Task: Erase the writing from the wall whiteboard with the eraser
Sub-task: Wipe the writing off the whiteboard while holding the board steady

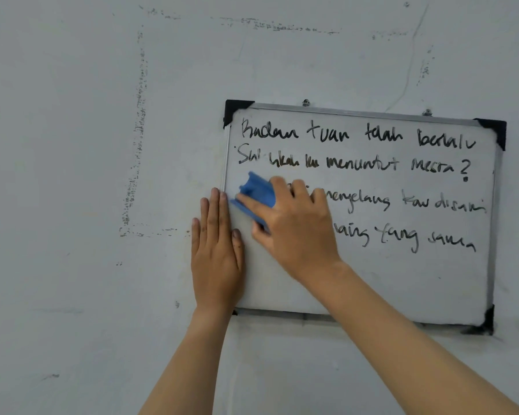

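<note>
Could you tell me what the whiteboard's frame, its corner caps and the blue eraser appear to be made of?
Frame: probably aluminium, a thin silvery strip with a dull sheen. Corner caps: likely black plastic, matte and moulded. Eraser: seemingly blue plastic, smooth with ridges; its wiping pad is hidden.

Two bare forearms rise from the bottom edge of the frame, one from the lower centre and one from the lower right corner. Neither arm shows a sleeve, cuff, watch, bracelet or glove anywhere along its visible length. The left hand [216, 259], in the centre of the frame, wears no rings; its fingers are slender, and a dark smudge like marker ink marks the tip of its thumb, with fainter grey traces along a neighbouring finger. The right hand [294, 229], just right of centre, is also without rings or coverings. Fingernails are too blurred to describe.
</note>
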